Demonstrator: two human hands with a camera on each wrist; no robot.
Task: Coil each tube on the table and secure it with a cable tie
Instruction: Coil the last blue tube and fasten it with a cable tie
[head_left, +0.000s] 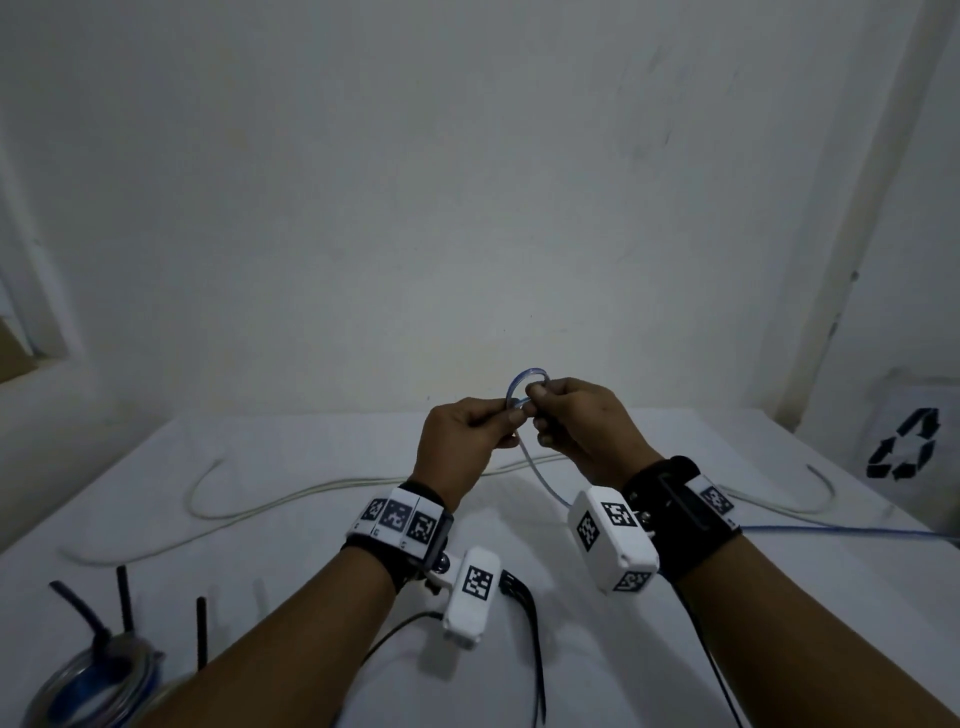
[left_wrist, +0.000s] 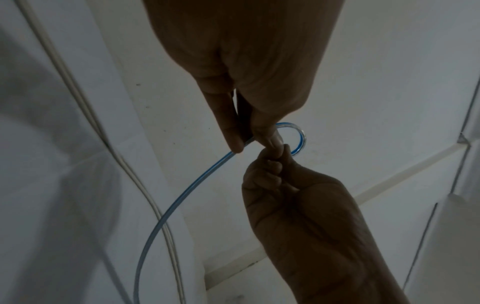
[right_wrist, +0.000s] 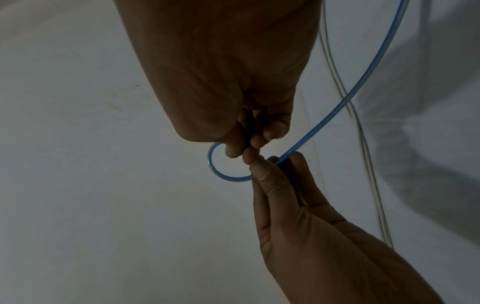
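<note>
Both hands are raised above the white table (head_left: 311, 571). Between them a thin blue tube (head_left: 521, 375) is bent into one small loop. My left hand (head_left: 511, 415) pinches the tube between thumb and forefinger where the loop crosses. My right hand (head_left: 540, 400) pinches the loop's other side with curled fingers. In the left wrist view the loop (left_wrist: 303, 136) sticks out beyond my left hand (left_wrist: 249, 142), with the right hand (left_wrist: 275, 162) below. The right wrist view shows the loop (right_wrist: 209, 162) under my right hand (right_wrist: 246, 150). The tube's long tail (head_left: 831, 530) runs off to the right.
A long white tube (head_left: 249, 512) lies uncoiled across the table's far half. At the near left sits a coiled blue tube (head_left: 88, 691). Black cable ties (head_left: 201, 631) lie beside it, another (head_left: 530, 639) near the middle. A recycling-marked bin (head_left: 904, 444) stands at the right.
</note>
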